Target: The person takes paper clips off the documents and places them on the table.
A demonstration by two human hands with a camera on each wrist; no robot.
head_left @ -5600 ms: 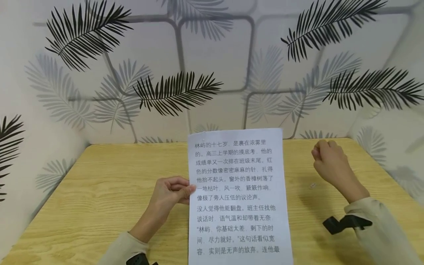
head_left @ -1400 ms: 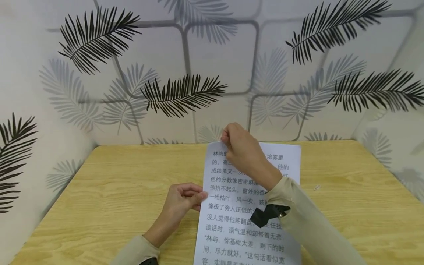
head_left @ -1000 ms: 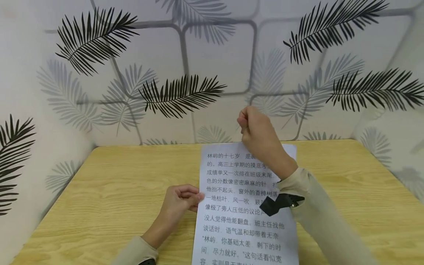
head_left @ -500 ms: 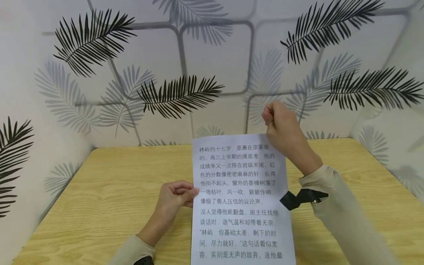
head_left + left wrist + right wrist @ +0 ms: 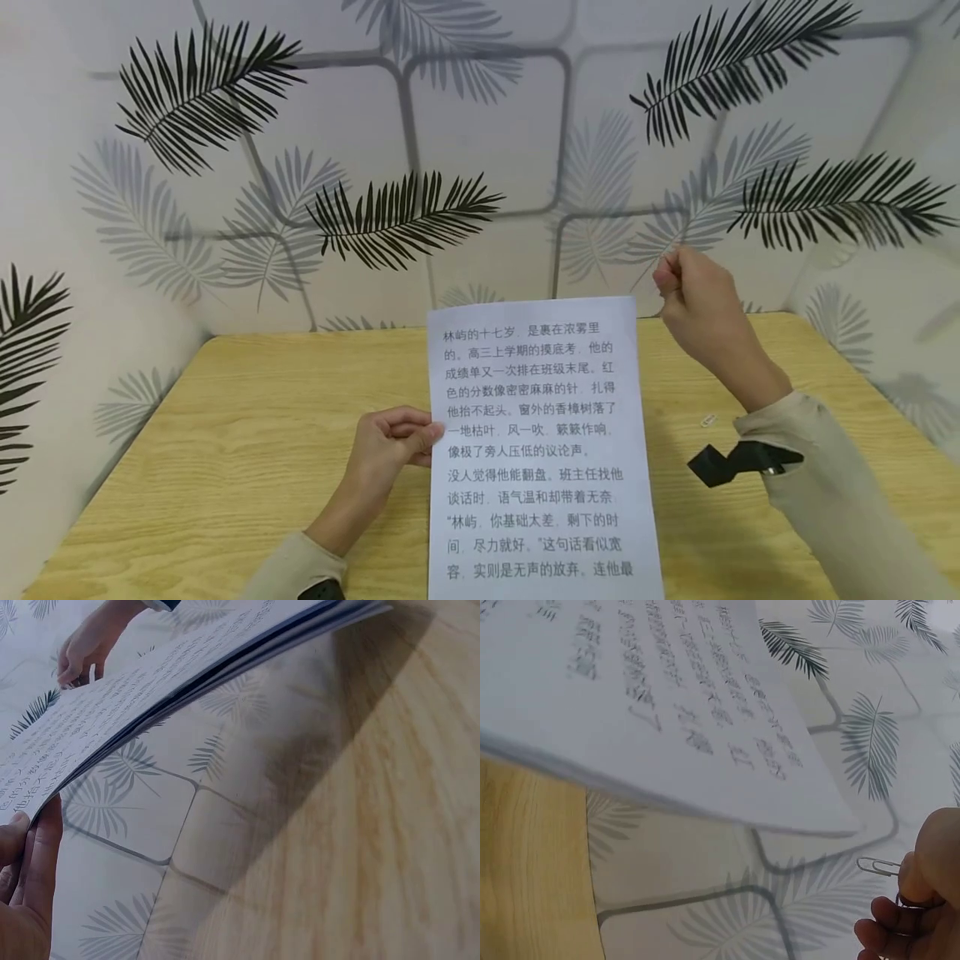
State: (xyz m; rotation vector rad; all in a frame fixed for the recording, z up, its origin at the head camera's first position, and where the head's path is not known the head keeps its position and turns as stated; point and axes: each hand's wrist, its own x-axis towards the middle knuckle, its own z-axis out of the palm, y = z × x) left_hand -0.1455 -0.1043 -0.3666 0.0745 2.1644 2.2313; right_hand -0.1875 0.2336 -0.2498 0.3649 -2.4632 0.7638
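My left hand (image 5: 386, 446) pinches the left edge of a thin stack of printed paper sheets (image 5: 536, 450), thumb in front and fingers behind. The left wrist view shows several layers at the stack's edge. Lines of large Chinese text cover the front sheet. Off the stack's top right corner, my right hand (image 5: 705, 312) is raised with curled fingers. In the right wrist view that hand pinches a silver paper clip (image 5: 877, 865) between thumb and finger, its looped end pointing at the stack's corner but apart from it.
Another small paper clip (image 5: 708, 421) lies on the wooden table (image 5: 247, 467), to the right of the sheets. Behind the table stands a wall (image 5: 480, 125) with a leaf pattern. A black wrist strap (image 5: 742, 462) sits on the right sleeve.
My right hand has gone from the stack's top left corner along its top edge to beyond the right corner. The sheets have shifted slightly left and up, still in my left hand.
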